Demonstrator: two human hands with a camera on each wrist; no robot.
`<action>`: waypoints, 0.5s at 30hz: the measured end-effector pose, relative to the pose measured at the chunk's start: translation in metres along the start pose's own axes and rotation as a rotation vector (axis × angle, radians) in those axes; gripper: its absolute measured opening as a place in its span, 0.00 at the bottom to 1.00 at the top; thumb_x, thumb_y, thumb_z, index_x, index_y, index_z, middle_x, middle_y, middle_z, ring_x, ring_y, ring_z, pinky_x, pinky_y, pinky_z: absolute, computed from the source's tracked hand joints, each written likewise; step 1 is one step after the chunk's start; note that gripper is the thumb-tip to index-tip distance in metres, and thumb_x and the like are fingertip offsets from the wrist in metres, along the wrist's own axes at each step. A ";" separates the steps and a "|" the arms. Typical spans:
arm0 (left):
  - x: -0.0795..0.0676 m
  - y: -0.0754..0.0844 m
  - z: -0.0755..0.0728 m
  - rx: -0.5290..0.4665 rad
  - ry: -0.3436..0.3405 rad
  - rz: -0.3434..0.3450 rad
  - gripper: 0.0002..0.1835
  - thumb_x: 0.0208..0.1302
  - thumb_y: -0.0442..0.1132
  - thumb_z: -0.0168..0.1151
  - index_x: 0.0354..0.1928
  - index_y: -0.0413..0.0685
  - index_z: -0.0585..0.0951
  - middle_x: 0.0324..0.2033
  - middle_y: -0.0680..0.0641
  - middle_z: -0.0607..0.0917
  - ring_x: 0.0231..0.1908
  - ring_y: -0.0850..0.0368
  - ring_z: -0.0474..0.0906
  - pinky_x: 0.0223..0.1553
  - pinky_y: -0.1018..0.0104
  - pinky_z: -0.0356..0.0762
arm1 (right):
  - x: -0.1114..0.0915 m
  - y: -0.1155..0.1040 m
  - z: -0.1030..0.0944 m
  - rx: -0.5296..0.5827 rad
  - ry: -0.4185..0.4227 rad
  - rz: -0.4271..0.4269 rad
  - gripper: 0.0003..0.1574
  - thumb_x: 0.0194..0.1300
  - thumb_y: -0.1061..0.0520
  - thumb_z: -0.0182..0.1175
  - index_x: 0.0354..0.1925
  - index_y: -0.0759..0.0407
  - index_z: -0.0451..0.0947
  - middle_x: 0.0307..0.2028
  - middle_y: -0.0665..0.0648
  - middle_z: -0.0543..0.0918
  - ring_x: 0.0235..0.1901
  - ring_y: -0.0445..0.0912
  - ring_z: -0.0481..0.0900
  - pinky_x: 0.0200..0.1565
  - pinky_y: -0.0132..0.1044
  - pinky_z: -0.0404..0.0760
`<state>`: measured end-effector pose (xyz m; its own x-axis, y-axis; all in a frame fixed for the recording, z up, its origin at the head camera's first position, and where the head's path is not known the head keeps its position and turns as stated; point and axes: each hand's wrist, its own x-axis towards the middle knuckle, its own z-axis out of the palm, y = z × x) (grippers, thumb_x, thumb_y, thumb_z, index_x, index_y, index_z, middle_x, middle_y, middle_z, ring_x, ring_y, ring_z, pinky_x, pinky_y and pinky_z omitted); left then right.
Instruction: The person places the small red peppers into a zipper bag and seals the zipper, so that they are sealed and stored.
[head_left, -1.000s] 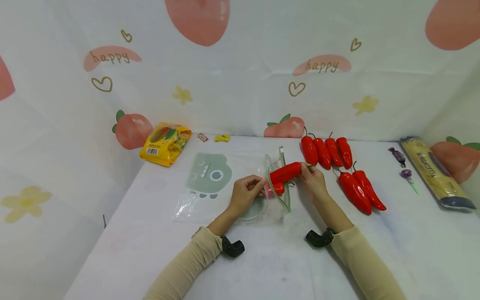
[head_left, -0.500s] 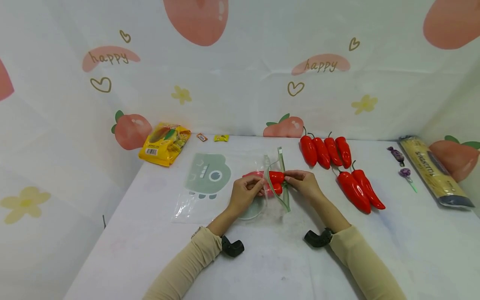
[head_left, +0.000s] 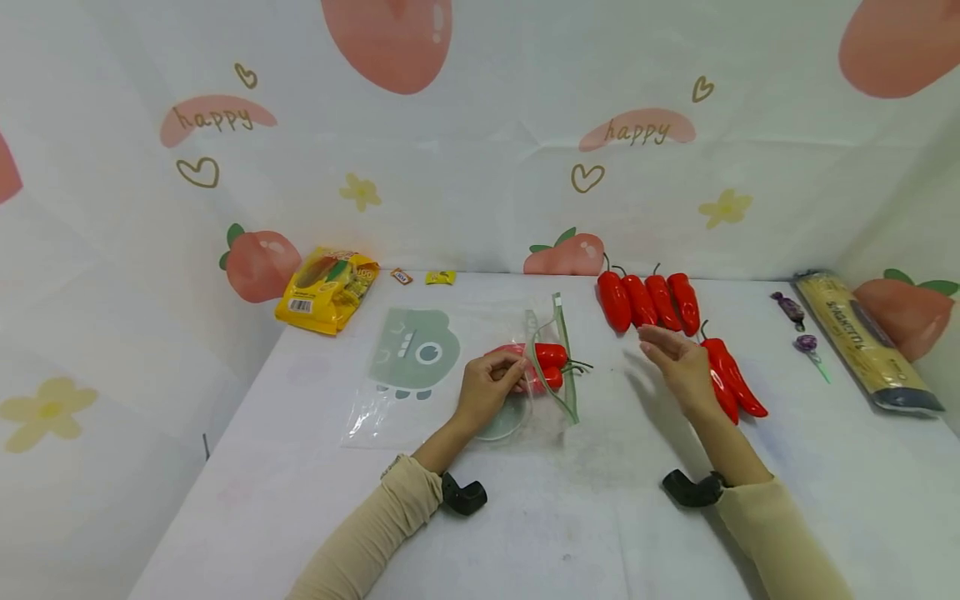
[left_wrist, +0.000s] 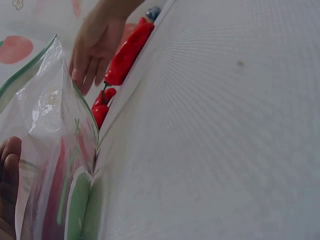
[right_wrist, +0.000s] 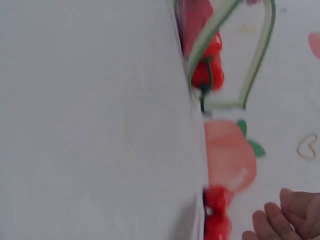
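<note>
A clear zip bag with a green dinosaur print lies flat at mid-table, its green-edged mouth turned right and held apart. My left hand pinches the bag's upper layer near that mouth. Two red chili peppers lie in the mouth, stems poking out to the right. My right hand hovers with loose fingers and nothing in them, just above a pair of red chili peppers, partly covering one. Behind it is a row of several chili peppers. In the left wrist view the right hand hangs beyond the bag.
A yellow snack bag stands at the back left, beside two small wrapped candies. On the right lie a purple wrapped candy, a lollipop and a spaghetti pack. A printed cloth wall rises behind.
A red chili pepper went into the bag's mouth beside another, and my right hand let go of it. That hand then moved right toward the loose peppers. My left hand stayed in place.
</note>
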<state>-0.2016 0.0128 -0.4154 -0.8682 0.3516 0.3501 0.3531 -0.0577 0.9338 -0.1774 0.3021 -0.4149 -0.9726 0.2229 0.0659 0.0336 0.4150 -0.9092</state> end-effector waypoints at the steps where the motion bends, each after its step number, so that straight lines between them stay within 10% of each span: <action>1: 0.000 0.000 0.000 0.001 0.000 0.000 0.08 0.61 0.30 0.57 0.35 0.26 0.79 0.26 0.28 0.81 0.25 0.39 0.80 0.30 0.67 0.83 | -0.001 0.001 -0.007 0.005 0.024 -0.010 0.31 0.65 0.45 0.53 0.61 0.58 0.68 0.57 0.58 0.76 0.44 0.23 0.73 0.45 0.16 0.73; 8: -0.001 0.001 -0.001 -0.004 0.008 -0.010 0.08 0.60 0.29 0.57 0.35 0.26 0.79 0.26 0.28 0.81 0.22 0.56 0.80 0.29 0.72 0.82 | -0.002 0.008 -0.043 -0.044 0.064 0.061 0.34 0.65 0.45 0.53 0.64 0.58 0.63 0.62 0.54 0.71 0.58 0.36 0.71 0.47 0.14 0.71; 15: -0.001 0.002 -0.001 0.008 -0.003 -0.003 0.08 0.61 0.29 0.57 0.35 0.26 0.79 0.27 0.29 0.82 0.24 0.42 0.81 0.30 0.67 0.83 | 0.000 0.011 -0.049 -0.214 0.055 0.083 0.32 0.68 0.49 0.49 0.65 0.60 0.60 0.63 0.65 0.66 0.64 0.58 0.62 0.57 0.31 0.68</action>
<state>-0.2005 0.0116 -0.4135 -0.8684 0.3546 0.3466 0.3530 -0.0486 0.9343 -0.1659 0.3499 -0.4042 -0.9506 0.3095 0.0227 0.1663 0.5696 -0.8050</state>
